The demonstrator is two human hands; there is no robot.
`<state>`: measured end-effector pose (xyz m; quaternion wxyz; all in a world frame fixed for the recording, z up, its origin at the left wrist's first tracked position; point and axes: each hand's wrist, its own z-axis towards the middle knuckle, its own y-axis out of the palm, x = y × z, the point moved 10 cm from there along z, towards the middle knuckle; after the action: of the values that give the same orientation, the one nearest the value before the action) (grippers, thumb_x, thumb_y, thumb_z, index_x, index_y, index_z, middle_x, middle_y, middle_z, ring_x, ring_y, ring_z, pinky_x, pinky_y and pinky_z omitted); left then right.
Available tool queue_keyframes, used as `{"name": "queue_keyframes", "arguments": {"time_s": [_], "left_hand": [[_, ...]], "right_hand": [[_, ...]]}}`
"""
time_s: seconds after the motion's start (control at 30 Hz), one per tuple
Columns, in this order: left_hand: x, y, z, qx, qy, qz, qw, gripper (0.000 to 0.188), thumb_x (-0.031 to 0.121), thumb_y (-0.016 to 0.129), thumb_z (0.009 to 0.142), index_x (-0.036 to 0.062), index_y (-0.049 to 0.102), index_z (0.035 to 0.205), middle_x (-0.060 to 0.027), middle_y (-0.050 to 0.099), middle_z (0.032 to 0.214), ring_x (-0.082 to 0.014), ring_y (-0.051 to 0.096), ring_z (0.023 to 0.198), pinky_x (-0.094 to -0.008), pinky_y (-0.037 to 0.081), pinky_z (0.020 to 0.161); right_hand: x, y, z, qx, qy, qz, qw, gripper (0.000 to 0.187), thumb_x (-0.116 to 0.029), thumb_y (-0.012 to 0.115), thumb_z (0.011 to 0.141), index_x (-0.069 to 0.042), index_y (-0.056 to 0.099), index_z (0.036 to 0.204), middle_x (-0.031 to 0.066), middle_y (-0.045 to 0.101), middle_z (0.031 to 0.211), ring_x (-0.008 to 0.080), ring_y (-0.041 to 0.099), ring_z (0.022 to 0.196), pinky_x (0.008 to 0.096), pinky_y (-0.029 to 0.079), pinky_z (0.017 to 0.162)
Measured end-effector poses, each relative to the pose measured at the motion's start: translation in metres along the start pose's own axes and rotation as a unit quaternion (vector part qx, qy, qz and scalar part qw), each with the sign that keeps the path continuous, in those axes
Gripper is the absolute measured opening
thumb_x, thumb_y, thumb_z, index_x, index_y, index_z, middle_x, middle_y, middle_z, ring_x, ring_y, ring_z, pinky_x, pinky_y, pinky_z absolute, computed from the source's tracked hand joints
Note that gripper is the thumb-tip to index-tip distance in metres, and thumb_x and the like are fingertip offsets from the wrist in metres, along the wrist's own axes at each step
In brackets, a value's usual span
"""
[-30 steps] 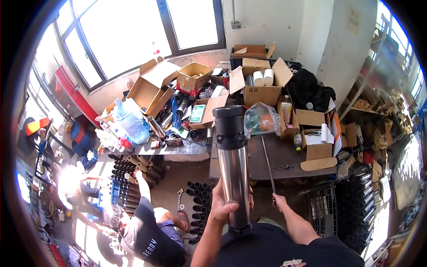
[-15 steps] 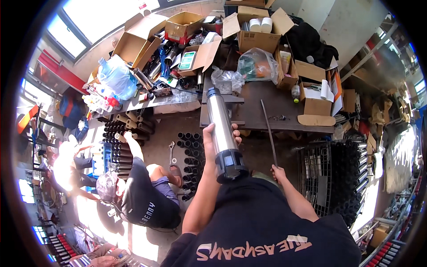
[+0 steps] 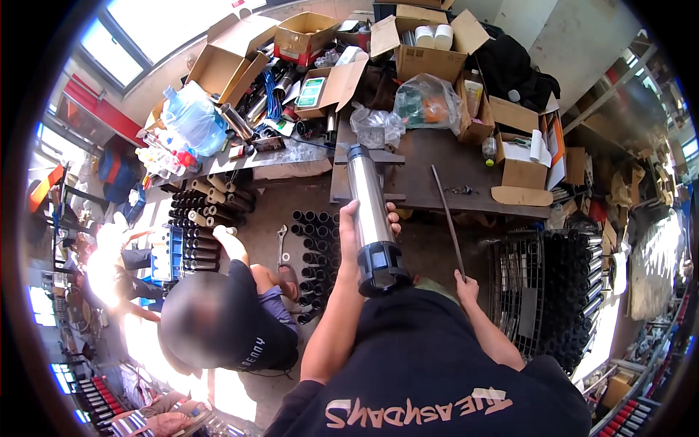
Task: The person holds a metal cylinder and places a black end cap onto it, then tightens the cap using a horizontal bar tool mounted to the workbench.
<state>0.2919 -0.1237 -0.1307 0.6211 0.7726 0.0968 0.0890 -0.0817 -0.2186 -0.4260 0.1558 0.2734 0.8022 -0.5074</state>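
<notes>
My left hand [image 3: 349, 227] is wrapped round a shiny steel cylinder [image 3: 369, 193] with a black slotted end cap [image 3: 382, 268] at its near end and a narrower dark collar at the far end. The cylinder is tilted, with its far end over the workbench's front edge. Lower right, the fingers of my right hand [image 3: 467, 288] close round the near end of a long thin metal rod [image 3: 448, 218]. The rod's far part reaches over the dark workbench [image 3: 426, 156]. Cylinder and rod are apart.
Cardboard boxes [image 3: 429, 62], plastic bags [image 3: 427, 104] and loose parts crowd the bench. On the floor stand black tubes [image 3: 314, 244] beside a wrench [image 3: 282, 244]. A wire cage [image 3: 515, 291] with dark tubes is at right. A co-worker [image 3: 233, 320] sits at left near stacked tubes.
The view has shifted slightly. My right hand, still round the rod, has moved slightly to the right. The co-worker's head and arm have changed position. The cylinder remains in my left hand.
</notes>
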Motion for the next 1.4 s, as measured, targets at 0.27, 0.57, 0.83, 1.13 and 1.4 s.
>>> {"name": "queue_keyframes", "arguments": {"time_s": [0.27,0.57,0.83,1.13,1.4], "left_hand": [[-0.002,-0.021,0.011,0.014,0.020,-0.065,0.998,0.057,0.035,0.066,0.087,-0.0090,0.046,0.117,-0.0161,0.055,0.105,-0.0242,0.057,0.090,-0.0328,0.053,0.081],[0.066,-0.046,0.111,0.183,0.077,-0.162,0.967,0.034,0.040,0.056,0.093,0.0095,0.065,0.106,-0.0116,0.067,0.102,-0.0279,0.065,0.092,-0.0407,0.059,0.077],[0.099,-0.034,0.165,0.210,0.042,-0.126,0.969,0.043,0.034,0.067,0.084,-0.0015,0.060,0.107,-0.0235,0.047,0.114,-0.0331,0.056,0.100,-0.0388,0.064,0.077],[0.110,-0.033,0.166,0.200,0.101,-0.157,0.962,0.038,0.039,0.044,0.098,0.0112,0.070,0.101,-0.0065,0.071,0.100,-0.0259,0.068,0.089,-0.0397,0.060,0.077],[0.101,-0.040,0.161,0.241,0.024,-0.150,0.959,0.036,0.040,0.053,0.094,0.0076,0.068,0.101,-0.0114,0.068,0.098,-0.0298,0.067,0.087,-0.0396,0.061,0.075]], "right_hand": [[-0.031,-0.049,-0.040,-0.004,-0.122,0.025,0.992,0.057,-0.048,0.067,0.092,0.003,0.058,0.068,0.0060,0.042,0.055,0.0100,0.041,0.058,0.0370,0.038,0.054],[-0.177,-0.147,-0.045,0.020,-0.348,0.034,0.937,0.041,-0.025,0.069,0.090,0.001,0.053,0.064,0.0113,0.040,0.051,0.0162,0.037,0.046,0.0367,0.030,0.047],[-0.334,-0.225,0.045,0.059,-0.536,-0.057,0.840,0.040,-0.036,0.073,0.087,-0.001,0.065,0.070,0.0192,0.054,0.057,0.0352,0.057,0.051,0.0417,0.042,0.051],[-0.412,-0.257,0.087,0.020,-0.571,-0.159,0.805,0.040,-0.037,0.070,0.088,-0.002,0.065,0.069,0.0147,0.051,0.054,0.0292,0.054,0.050,0.0395,0.041,0.053],[-0.502,-0.286,0.140,0.112,-0.648,-0.220,0.721,0.040,-0.033,0.061,0.094,-0.004,0.065,0.067,0.0203,0.058,0.063,0.0400,0.061,0.063,0.0445,0.044,0.053]]}}
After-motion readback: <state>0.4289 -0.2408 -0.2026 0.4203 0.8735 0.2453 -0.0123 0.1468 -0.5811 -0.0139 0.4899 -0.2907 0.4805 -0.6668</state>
